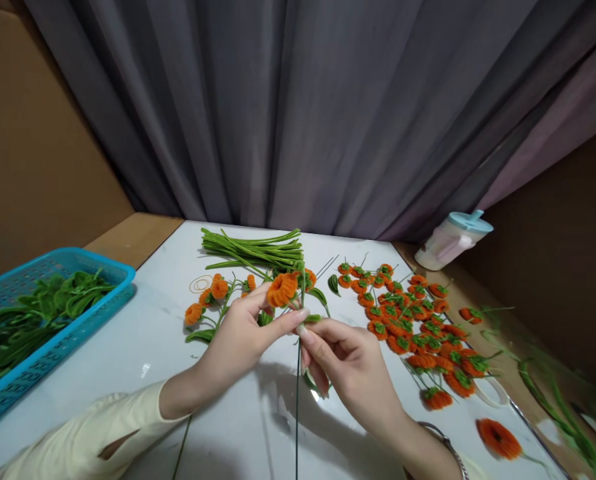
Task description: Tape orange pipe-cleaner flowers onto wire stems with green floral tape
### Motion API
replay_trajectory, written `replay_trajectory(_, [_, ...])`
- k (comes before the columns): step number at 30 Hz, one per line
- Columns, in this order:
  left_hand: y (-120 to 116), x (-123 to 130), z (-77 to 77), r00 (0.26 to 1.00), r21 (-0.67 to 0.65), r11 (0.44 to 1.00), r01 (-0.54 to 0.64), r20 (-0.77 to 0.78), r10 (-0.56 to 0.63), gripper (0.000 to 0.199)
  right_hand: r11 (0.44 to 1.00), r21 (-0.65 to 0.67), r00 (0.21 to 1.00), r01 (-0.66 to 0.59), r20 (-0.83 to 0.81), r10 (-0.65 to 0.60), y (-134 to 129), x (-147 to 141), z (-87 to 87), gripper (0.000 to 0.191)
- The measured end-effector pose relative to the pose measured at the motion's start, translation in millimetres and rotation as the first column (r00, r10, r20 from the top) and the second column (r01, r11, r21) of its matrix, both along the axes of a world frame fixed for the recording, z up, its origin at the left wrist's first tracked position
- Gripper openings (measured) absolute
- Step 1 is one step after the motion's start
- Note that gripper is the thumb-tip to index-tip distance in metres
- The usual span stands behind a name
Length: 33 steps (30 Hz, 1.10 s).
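My left hand (241, 337) pinches an upright green flower stem (303, 293) between thumb and fingers, with an orange fuzzy flower (282, 290) at its fingertips. Just below, the closed fingers of my right hand (353, 367) grip the same stem where a long dark wire (297, 427) runs down toward me. Another orange flower and green leaves show behind the fingers, partly hidden. Left of my hands lies a finished-looking sprig of small orange flowers (219, 289) with green leaves.
A bundle of green pipe cleaners (253, 249) lies at the back. Many orange flower heads (398, 307) spread on the right, one apart (499, 438). A blue basket (128, 275) of green leaves stands left. A lidded cup (453, 240) and a white ring (493, 392) are at right.
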<state>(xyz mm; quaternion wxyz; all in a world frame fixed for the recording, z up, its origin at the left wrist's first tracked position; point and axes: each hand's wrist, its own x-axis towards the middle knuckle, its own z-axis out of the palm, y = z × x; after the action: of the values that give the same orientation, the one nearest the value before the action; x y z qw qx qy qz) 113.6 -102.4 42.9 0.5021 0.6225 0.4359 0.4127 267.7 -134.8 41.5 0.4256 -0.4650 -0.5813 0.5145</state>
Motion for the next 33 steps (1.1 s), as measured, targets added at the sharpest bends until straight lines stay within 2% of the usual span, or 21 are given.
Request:
replay_trajectory(4, [-3,0,-0.7,0.999,-0.034,0.999,-0.020,0.029,0.021,0.020,0.993,0.114,0.995,0.028,0.087,-0.038,-2,0,0.7,0.038])
replay_trajectory(7, [-5,2,-1.8,0.991,-0.111,0.994,-0.003,0.132,0.018,0.017,0.988,0.151,0.993,0.024,0.111,-0.041,-1,0,1.6,0.036])
replay_trajectory(10, [-6,5,-1.5,0.962,-0.221,0.975,0.040,0.271,0.022,0.018,0.999,0.024,0.998,-0.040,0.044,0.039,3,3,2.2,0.036])
replay_trajectory(13, [-7,7,1.0,0.929,-0.286,0.947,0.148,0.368,-0.034,0.023,0.969,-0.136,0.976,-0.207,-0.102,0.194,13,10,-1.4,0.038])
replay_trajectory(16, [-7,7,3.2,0.908,-0.309,0.923,0.229,0.409,-0.089,0.024,0.923,-0.166,0.921,-0.348,-0.247,0.303,25,14,-10.1,0.035])
replay_trajectory(19, [-7,8,2.7,0.895,-0.329,0.915,0.233,0.441,-0.069,0.023,0.893,-0.173,0.864,-0.416,-0.380,0.329,32,14,-19.8,0.034])
replay_trajectory(24, [-3,9,-0.7,0.874,-0.356,0.892,0.279,0.478,-0.083,0.028,0.890,-0.178,0.828,-0.420,-0.476,0.296,35,10,-28.9,0.028])
replay_trajectory(28, [3,10,-4.4,0.842,-0.336,0.868,0.366,0.517,-0.155,0.030,0.891,-0.182,0.823,-0.417,-0.491,0.285,35,10,-32.5,0.029])
replay_trajectory(33, [8,10,-9.4,0.777,-0.334,0.809,0.483,0.589,-0.221,0.027,0.900,-0.157,0.826,-0.406,-0.485,0.288,32,8,-34.7,0.037])
